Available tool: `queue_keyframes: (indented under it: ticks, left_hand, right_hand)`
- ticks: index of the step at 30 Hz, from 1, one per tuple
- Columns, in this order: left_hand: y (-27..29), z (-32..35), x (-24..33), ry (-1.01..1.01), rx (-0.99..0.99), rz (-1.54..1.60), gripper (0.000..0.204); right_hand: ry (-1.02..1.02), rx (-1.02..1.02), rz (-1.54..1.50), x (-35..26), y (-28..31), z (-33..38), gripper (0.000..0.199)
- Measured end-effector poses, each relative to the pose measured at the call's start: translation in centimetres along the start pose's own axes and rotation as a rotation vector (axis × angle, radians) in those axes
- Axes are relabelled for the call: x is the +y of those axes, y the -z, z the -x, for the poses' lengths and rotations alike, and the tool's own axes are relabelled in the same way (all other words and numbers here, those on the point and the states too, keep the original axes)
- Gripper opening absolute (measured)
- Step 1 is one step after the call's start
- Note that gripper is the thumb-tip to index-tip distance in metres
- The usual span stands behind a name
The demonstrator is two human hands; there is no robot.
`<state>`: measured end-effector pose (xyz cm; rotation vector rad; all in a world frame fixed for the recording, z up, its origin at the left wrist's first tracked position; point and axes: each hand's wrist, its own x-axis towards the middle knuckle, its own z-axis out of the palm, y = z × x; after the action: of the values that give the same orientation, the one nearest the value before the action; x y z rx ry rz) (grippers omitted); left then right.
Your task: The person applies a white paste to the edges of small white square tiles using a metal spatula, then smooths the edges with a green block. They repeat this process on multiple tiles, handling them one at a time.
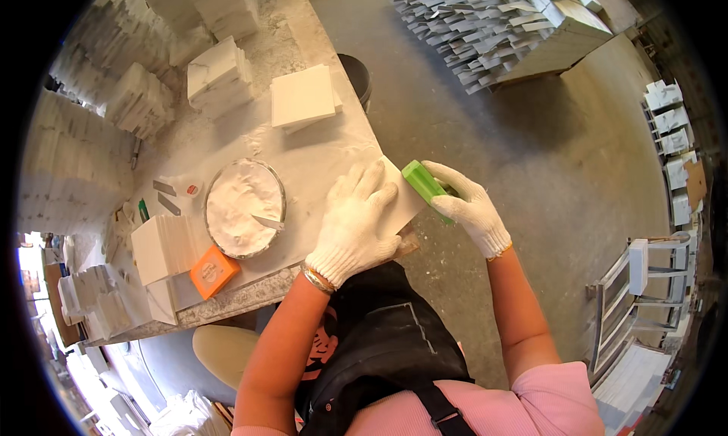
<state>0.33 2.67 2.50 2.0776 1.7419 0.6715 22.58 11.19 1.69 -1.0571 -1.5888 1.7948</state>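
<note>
Now your left hand [355,222] lies flat and open on the white tile [398,197], holding it at the table [303,167] corner. Your right hand [466,205] grips the green tool [425,184] against the tile's right edge. I think you are smoothing that edge. Next, press steady and slide along it.

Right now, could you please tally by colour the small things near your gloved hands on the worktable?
Green: 2, the block in the right hand and a small marker-like item
Orange: 1, a box
White paste in a round pan: 1
White tile under the left hand: 1
Total: 5
</note>
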Motion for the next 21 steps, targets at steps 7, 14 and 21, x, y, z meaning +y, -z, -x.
queue_keyframes:
  ticks: [7, 14, 21]
  left_hand:
    - [0.0, -0.2, -0.1, -0.019, 0.006, 0.034, 0.062]
    - [-0.4, 0.1, -0.5, -0.054, 0.04, -0.081, 0.068]
    - [-0.8, 1.7, 2.1, 0.205, 0.093, -0.208, 0.085]
  right_hand:
    - [-0.132, 0.056, -0.075, 1.0, -0.4, -1.4, 0.065]
    - [-0.095, 0.065, -0.028, 0.7, -0.7, -0.9, 0.067]
    - [-0.124, 0.329, -0.221, 4.7, 0.0, -0.6, 0.065]
